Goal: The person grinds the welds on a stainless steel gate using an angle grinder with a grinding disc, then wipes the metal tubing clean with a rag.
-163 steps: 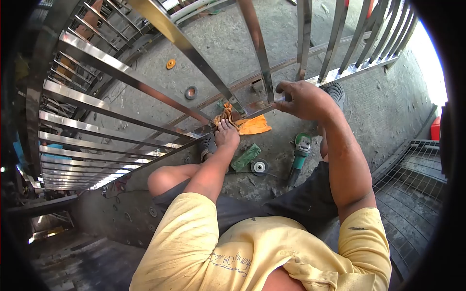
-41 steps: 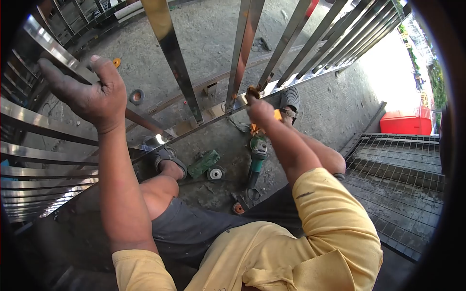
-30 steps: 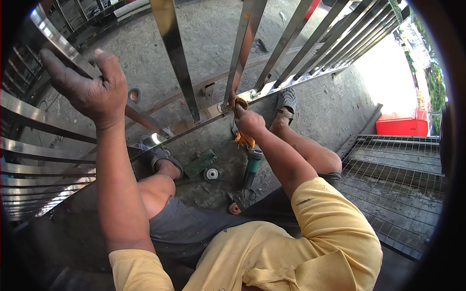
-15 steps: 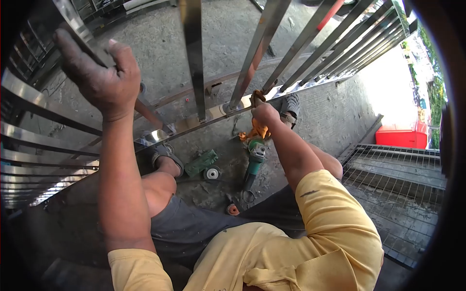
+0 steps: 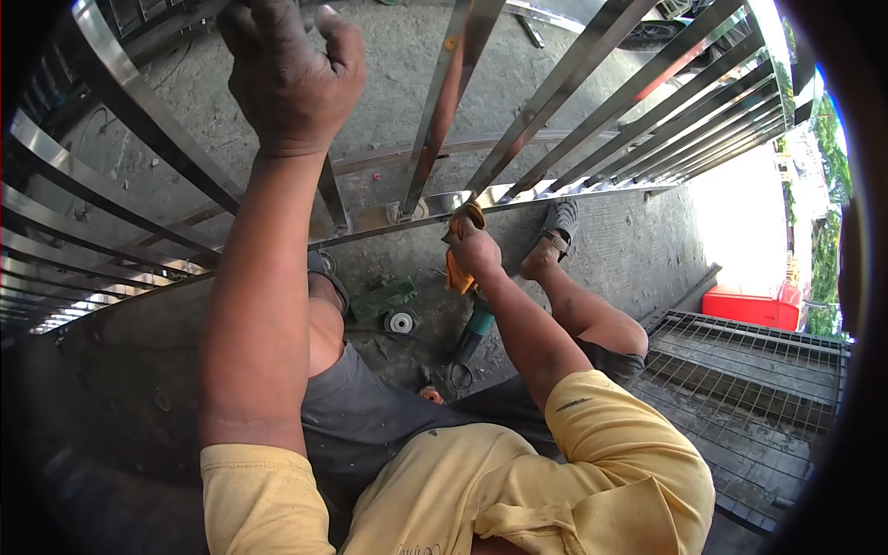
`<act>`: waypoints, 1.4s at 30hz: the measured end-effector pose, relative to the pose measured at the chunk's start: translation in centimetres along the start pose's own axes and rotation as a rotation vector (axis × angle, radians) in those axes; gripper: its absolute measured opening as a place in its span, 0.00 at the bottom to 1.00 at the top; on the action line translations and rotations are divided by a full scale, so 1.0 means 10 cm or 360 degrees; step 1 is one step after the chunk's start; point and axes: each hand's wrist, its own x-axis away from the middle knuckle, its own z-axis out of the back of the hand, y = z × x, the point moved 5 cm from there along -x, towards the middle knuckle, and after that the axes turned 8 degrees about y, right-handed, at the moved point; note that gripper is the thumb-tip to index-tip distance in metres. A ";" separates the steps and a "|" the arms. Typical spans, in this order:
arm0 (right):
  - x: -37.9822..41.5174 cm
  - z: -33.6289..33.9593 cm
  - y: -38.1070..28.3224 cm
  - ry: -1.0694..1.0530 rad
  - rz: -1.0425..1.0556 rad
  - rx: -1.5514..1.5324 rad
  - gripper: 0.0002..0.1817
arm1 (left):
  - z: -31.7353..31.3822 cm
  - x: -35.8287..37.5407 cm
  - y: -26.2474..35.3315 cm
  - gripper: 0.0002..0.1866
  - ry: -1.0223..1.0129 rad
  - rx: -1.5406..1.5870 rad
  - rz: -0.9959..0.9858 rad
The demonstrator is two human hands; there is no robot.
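My left hand (image 5: 296, 88) is raised at the top of the view, its fingertips partly cut off by the edge. Its thumb and bent fingers lie on either side of a shiny square steel bar (image 5: 333, 199), which disappears behind the palm. Lower down, my right hand (image 5: 476, 252) is closed around an orange cloth (image 5: 459, 276). Part of the cloth sticks up beside the foot of a bar on the bottom rail (image 5: 444, 205); another part hangs below my fist. Under that hand lies a green angle grinder (image 5: 475, 331), its head mostly hidden.
A green object (image 5: 387, 298) and a round disc (image 5: 400, 322) lie on the concrete between my legs, with a small orange-brown disc (image 5: 431, 395) nearer. Steel bars fan across the front. To the right are a wire mesh panel (image 5: 740, 398) and a red box (image 5: 754, 305).
My left hand has moved right and up to another bar, its fingers now more bent. My right hand, still holding the cloth, has shifted left and slightly down, and the view has shifted.
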 end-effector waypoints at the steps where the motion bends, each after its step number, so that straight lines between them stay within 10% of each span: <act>1: 0.00 0.01 -0.03 0.0012 -0.0009 -0.0011 0.24 | -0.01 0.00 -0.03 0.42 0.0064 0.0005 -0.0024; 7: -0.11 0.13 0.26 0.0092 -0.0103 0.0025 0.24 | -0.02 -0.04 0.10 0.42 0.0568 0.1164 0.0726; 9: -0.14 0.06 0.24 0.0150 -0.0122 -0.0062 0.25 | 0.02 -0.05 0.06 0.42 -0.0007 0.0099 0.0116; 12: 0.02 -0.09 -0.01 0.0071 -0.0204 -0.0233 0.29 | 0.01 -0.05 0.04 0.42 0.0088 0.0040 -0.0006; 14: 0.07 -0.20 -0.07 0.0054 -0.0172 -0.0182 0.31 | -0.07 0.01 0.01 0.42 0.0607 0.1165 0.0641; 19: 0.01 0.08 0.09 -0.0094 -0.0124 -0.0022 0.33 | -0.02 -0.01 -0.02 0.43 0.0193 0.0035 -0.0122; 26: 0.11 -0.20 -0.22 -0.0020 0.0034 -0.0094 0.29 | -0.13 0.04 0.01 0.42 0.0837 0.1661 0.0938; 31: -0.17 -0.09 -0.40 -0.0173 0.0080 0.0071 0.28 | -0.03 0.02 -0.02 0.42 0.0124 0.0019 -0.0074; 42: 0.00 0.01 -0.24 -0.0295 0.0225 0.0228 0.28 | -0.03 0.02 -0.04 0.41 0.0116 0.0013 -0.0111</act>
